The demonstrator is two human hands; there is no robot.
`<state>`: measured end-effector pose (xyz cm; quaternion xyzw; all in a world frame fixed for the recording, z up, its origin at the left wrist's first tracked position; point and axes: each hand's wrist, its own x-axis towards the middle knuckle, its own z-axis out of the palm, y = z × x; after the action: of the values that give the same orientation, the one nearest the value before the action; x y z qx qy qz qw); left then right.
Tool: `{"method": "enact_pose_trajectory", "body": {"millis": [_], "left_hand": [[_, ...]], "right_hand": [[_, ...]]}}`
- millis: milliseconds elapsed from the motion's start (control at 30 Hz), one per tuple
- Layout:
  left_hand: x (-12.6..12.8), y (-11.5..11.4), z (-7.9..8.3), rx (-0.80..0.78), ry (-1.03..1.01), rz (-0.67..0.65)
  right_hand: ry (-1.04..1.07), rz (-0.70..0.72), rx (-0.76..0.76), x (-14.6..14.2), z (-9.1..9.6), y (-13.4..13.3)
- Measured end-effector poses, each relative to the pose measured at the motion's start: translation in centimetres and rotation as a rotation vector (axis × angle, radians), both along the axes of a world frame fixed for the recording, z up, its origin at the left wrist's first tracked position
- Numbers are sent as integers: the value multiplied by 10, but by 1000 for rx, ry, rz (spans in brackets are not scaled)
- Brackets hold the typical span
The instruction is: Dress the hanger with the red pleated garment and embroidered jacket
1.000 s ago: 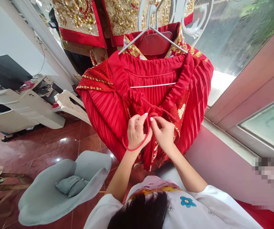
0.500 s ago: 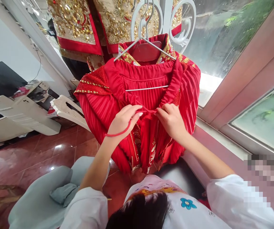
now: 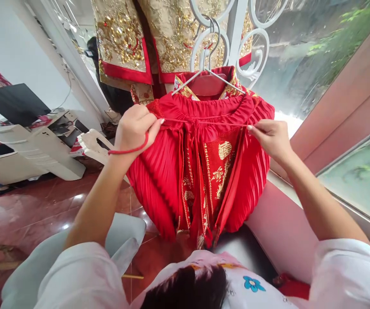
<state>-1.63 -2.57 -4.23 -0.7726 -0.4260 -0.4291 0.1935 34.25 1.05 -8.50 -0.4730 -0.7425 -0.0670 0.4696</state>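
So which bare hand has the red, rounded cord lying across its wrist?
The left hand: the red, rounded cord crosses its wrist; the right hand has none there.

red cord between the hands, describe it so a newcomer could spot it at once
Beside the window hangs a red pleated garment on a thin hanger. At its gathered top, look between the left hand and the right hand. The red cord there is the thin, taut, nearly straight line, unlike the broad folds of cloth around it.
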Motion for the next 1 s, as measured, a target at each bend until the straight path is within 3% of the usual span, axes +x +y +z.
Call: {"method": "enact_pose_trajectory", "body": {"millis": [133,200,300,367,500,633,767,1000], "left_hand": [[34,-18,8,32,-247,-205],[52,-22,13,-126,-368,-339],[67,-18,12,-491,-629,-515],[71,-12,8,-643,-782,-579],[74,-4,1,-736,-931,-654],[80,-4,2,-721,-932,-691],[85,-8,7,-707,-910,-682],[79,-13,10,-619,-843,-653]], "right_hand": [[-125,-383,38,-47,-1,-6],[-129,-441,76,-69,2,-11],[-181,-258,116,-94,-3,-10],[-224,-93,178,-102,-11,-4],[-335,274,326,-102,-18,7],[-474,601,276,-94,0,10],[-580,652,136,-91,18,6],[-268,471,215,-83,19,-11]]}}
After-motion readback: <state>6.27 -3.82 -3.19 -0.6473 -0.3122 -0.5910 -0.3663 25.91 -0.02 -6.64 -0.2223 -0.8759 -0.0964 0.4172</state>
